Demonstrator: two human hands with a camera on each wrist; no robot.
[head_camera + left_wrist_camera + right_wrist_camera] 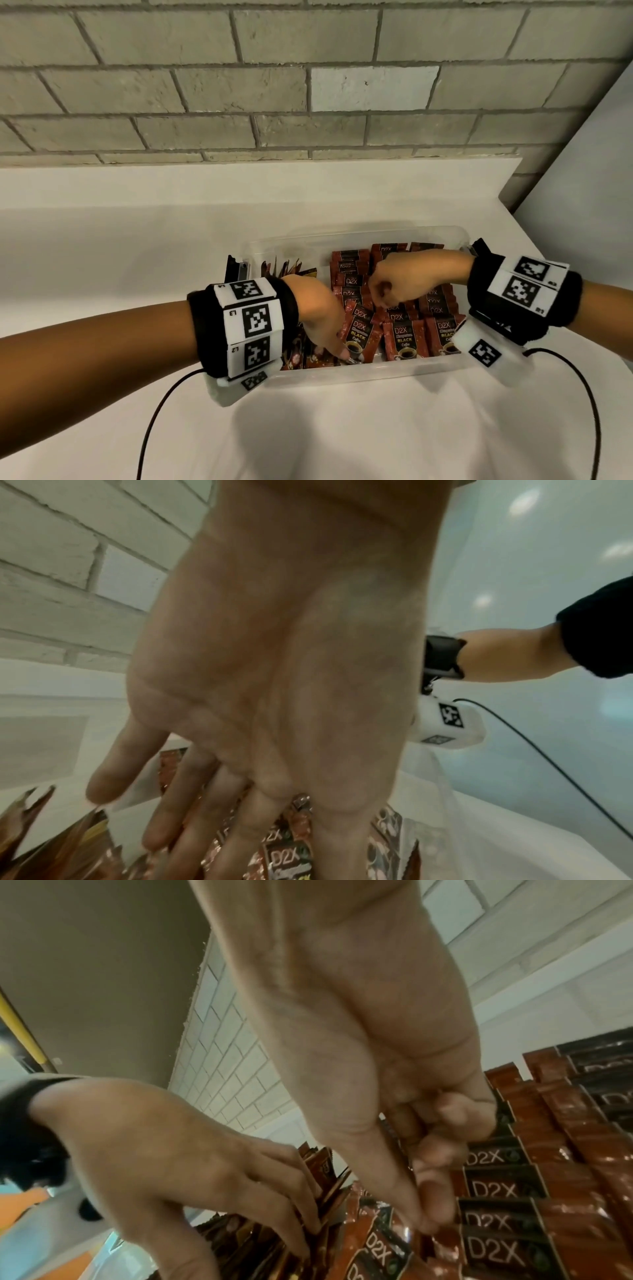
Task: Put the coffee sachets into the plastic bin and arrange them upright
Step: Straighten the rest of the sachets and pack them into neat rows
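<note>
Coffee sachets (404, 337) packed in plastic bin (376, 373) on table (102, 240). One tilted sachet (359, 334) pinched by right hand (407, 281); left hand (320, 315) flat, fingers straight, pressed on left stack. Risk: neighbouring row toppled if pulled crooked.

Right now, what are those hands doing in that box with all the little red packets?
A person is sorting coffee sachets inside a clear plastic bin on a white counter. The left hand reaches down with straight fingers into the packets at the bin's left side. The right hand pinches the top of a sachet in the middle. Most packets already stand upright in rows; one near the front leans.
</note>
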